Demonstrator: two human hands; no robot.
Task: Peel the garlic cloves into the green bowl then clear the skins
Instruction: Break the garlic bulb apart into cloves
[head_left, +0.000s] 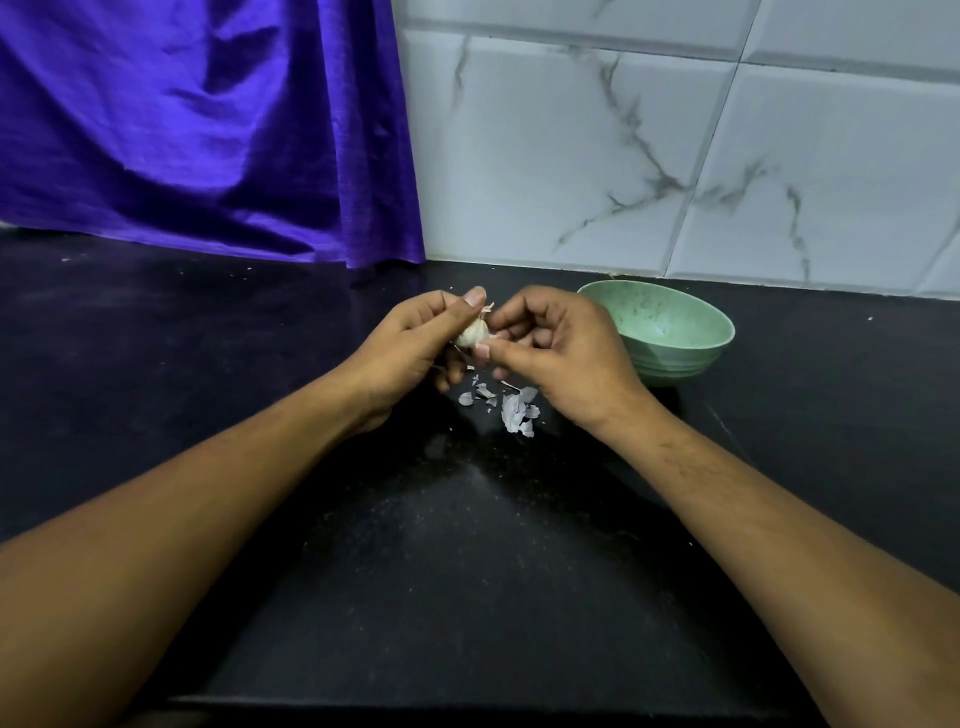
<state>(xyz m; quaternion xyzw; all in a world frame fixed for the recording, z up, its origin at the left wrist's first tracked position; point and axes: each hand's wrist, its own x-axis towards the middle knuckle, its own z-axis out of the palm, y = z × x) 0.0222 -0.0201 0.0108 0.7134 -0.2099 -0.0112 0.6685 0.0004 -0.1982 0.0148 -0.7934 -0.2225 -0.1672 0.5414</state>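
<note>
I am holding the garlic (471, 333) over the skins (517, 409) lying on the counter (467, 571), the bowl (693, 358) sitting just right of my right hand (563, 356)

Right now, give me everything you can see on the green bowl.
The green bowl is round and pale mint with darker mottling inside. It looks matte, like plastic or melamine, with stepped ridges round its lower outer wall. It stands upright on the black countertop, close to the tiled wall. The part of its inside that shows holds no cloves. The right hand, pinching the garlic, covers the bowl's left rim. Whether hand and bowl touch cannot be told.
</note>
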